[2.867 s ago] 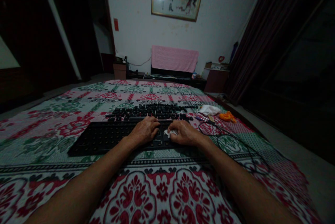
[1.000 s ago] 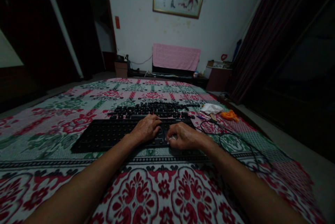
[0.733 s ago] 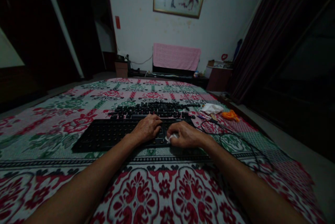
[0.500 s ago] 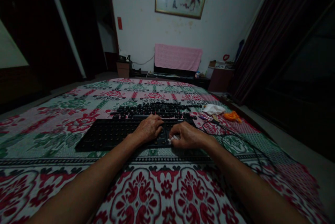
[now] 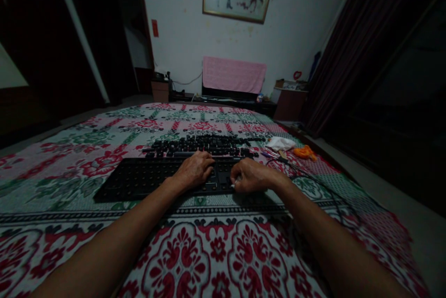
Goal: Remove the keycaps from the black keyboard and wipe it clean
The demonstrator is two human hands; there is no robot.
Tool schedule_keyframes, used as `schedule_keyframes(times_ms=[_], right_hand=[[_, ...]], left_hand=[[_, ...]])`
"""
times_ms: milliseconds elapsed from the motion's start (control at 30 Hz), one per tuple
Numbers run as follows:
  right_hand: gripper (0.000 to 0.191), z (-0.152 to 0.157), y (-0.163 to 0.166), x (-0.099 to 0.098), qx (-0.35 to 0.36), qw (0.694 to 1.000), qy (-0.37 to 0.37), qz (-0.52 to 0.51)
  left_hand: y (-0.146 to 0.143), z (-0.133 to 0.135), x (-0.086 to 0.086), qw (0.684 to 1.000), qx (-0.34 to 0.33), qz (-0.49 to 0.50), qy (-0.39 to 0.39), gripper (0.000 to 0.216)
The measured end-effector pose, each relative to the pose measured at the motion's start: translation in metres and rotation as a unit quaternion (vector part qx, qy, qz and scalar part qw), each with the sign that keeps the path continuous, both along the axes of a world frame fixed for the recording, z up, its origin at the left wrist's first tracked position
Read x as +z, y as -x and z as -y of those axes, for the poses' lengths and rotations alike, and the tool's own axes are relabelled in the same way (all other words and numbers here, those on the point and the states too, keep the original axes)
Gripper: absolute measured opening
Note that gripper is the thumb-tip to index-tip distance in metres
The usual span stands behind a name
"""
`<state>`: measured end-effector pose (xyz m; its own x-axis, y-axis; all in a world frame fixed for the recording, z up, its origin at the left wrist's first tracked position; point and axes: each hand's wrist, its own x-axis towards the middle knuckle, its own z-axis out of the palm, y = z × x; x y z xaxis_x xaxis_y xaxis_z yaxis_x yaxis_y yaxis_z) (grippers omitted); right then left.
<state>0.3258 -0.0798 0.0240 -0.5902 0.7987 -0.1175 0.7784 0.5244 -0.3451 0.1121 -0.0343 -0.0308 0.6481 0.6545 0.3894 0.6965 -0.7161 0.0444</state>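
Note:
A black keyboard [image 5: 139, 175] with its keycaps off lies across the patterned bedspread, its bare key posts showing. My left hand [image 5: 195, 169] rests palm down on its middle, fingers laid out over the surface and holding nothing. To the right, my right hand [image 5: 251, 176] is closed around a small wad of white tissue [image 5: 237, 180], pressed against the keyboard's number-pad end. Most of the wad is hidden by the fingers. Just beyond the keyboard, many loose black keycaps [image 5: 209, 142] are spread in a heap.
Right of the keycaps lie a white crumpled cloth or tissue [image 5: 280, 143], an orange cloth-like bundle [image 5: 305, 152] and a purple pen-like item [image 5: 270, 154]. A black cable [image 5: 324, 187] trails over the bedspread [image 5: 195, 261]. Against the far wall hangs a pink towel [image 5: 233, 74] over a dark screen.
My right hand has moved slightly right along the keyboard with the white tissue, now less visible. My left hand stays on the keyboard. The whole view has shifted a little.

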Motion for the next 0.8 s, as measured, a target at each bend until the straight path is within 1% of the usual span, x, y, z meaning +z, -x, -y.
schedule_keyframes(times_ms=[67, 133, 267, 367, 433, 533, 567, 633, 700, 800], right_hand=[[0.017, -0.001, -0.007, 0.004, -0.016, 1.000, -0.007, -0.009], [0.020, -0.002, -0.011, 0.006, -0.017, 0.999, -0.025, -0.037], [0.024, -0.002, -0.003, 0.000, 0.036, 0.996, -0.020, -0.073], [0.023, -0.001, 0.005, -0.005, 0.054, 0.997, -0.020, -0.051], [0.022, -0.001, 0.006, -0.004, 0.038, 0.999, -0.003, -0.016], [0.019, -0.001, -0.003, 0.003, -0.020, 0.999, 0.030, 0.026], [0.019, -0.002, -0.008, 0.006, -0.044, 0.998, 0.030, 0.029], [0.019, -0.004, -0.017, 0.009, -0.077, 0.997, 0.007, 0.009], [0.021, -0.007, -0.023, 0.009, -0.082, 0.996, -0.020, -0.015], [0.021, -0.009, -0.022, 0.004, -0.049, 0.998, -0.040, -0.032]], left_hand=[[0.000, 0.001, 0.001, 1.000, -0.002, -0.002, 0.003, 0.027], [-0.001, 0.002, 0.002, 1.000, -0.002, -0.005, 0.003, 0.026], [-0.001, 0.001, 0.001, 1.000, 0.000, -0.003, -0.006, 0.027], [0.000, 0.000, -0.001, 1.000, -0.003, -0.002, -0.015, 0.027], [0.000, -0.001, -0.002, 1.000, -0.005, -0.001, -0.019, 0.026], [0.000, -0.002, -0.002, 1.000, -0.003, 0.001, -0.015, 0.026], [0.000, -0.002, -0.002, 1.000, -0.003, 0.001, -0.013, 0.025], [0.000, -0.002, -0.002, 1.000, -0.005, -0.002, -0.009, 0.025], [0.000, -0.002, -0.001, 1.000, -0.009, -0.004, -0.006, 0.026], [0.000, -0.003, -0.001, 1.000, -0.010, -0.006, -0.005, 0.027]])
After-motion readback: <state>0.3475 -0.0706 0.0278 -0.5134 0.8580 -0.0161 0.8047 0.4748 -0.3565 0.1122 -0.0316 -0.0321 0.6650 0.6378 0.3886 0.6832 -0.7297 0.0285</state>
